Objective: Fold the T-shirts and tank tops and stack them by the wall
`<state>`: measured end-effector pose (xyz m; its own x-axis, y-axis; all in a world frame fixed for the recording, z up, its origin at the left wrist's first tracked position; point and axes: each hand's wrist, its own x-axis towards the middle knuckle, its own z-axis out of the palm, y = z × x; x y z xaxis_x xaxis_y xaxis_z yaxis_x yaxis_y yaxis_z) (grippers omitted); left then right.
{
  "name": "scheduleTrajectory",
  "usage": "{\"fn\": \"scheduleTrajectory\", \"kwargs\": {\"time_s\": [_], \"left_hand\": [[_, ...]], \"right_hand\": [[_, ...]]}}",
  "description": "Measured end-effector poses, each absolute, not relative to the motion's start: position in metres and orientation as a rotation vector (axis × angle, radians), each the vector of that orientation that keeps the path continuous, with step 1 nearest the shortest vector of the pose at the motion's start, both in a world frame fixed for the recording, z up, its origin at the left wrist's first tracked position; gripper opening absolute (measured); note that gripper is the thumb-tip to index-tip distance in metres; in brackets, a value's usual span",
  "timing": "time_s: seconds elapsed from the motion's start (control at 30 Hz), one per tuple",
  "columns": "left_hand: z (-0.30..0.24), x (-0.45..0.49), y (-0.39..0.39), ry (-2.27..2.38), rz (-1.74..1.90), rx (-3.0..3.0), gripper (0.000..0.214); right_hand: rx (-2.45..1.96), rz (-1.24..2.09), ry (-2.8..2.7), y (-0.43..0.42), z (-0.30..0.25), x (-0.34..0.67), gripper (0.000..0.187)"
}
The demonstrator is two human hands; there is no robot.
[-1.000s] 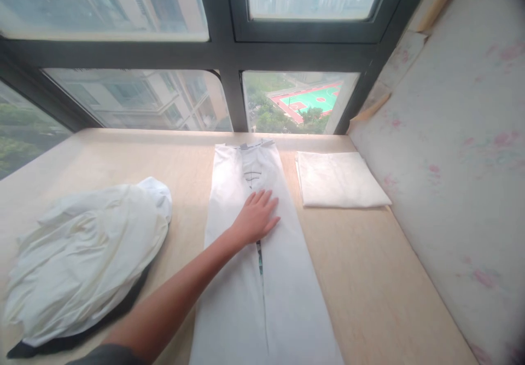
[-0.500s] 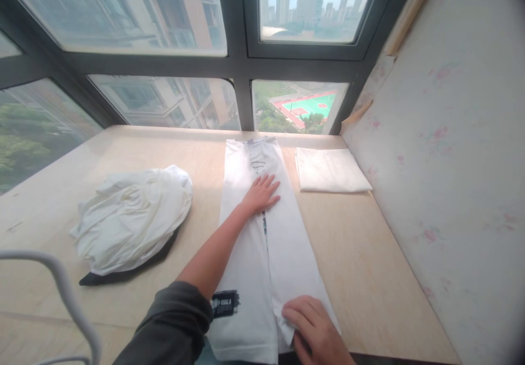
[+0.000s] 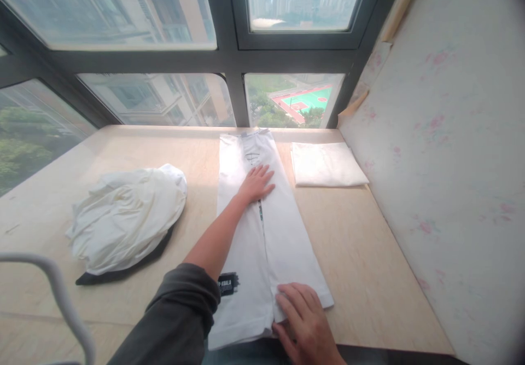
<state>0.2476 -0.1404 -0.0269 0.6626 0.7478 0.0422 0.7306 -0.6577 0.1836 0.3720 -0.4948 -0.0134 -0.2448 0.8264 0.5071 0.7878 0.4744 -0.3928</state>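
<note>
While both hands are down on the cloth, count three white textiles on the pale wooden table [image 3: 369, 255]. One is the long white garment [image 3: 283, 233], laid flat in a narrow strip from the far edge by the window to the near edge, its two sides folded in to meet at a centre seam. It is smooth and matte, and has one black label [image 3: 228, 284] with white lettering near the near edge.

The left hand [image 3: 256, 183] lies palm-down on the far half of that garment. Its fingers are straight and slightly fanned, pressing flat and gripping nothing.

The right hand [image 3: 305, 321] sits on the garment's near hem at the right-hand flap, fingers stretched forward over the fabric. Whether the thumb pinches the cloth, I cannot tell.

Number two is a folded white cloth [image 3: 326, 163], a neat flat rectangle at the far right corner, just beside the garment but apart from it.

Number three is a crumpled white heap [image 3: 127, 214], rounded and full of creases, well off to the left. It rests on one dark flat piece [image 3: 123, 269] that peeks out beneath it.

One curved white tube [image 3: 61, 294] arcs over the near left corner.
</note>
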Motion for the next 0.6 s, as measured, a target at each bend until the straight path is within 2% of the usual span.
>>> {"fn": "scheduleTrajectory", "kwargs": {"time_s": [0.13,0.4,0.6], "left_hand": [[-0.028,0.247,-0.140,1.217,0.186,2.724,0.060],[-0.027,0.245,-0.141,1.275,0.267,2.698,0.062],[-0.030,0.244,-0.140,1.291,0.286,2.687,0.061]], "right_hand": [[-1.304,0.037,-2.006,-0.495,-0.015,0.365,0.036],[-1.188,0.057,-1.910,-0.491,0.000,0.370,0.028],[-1.155,0.199,-2.005,-0.491,-0.003,0.374,0.022]]}}
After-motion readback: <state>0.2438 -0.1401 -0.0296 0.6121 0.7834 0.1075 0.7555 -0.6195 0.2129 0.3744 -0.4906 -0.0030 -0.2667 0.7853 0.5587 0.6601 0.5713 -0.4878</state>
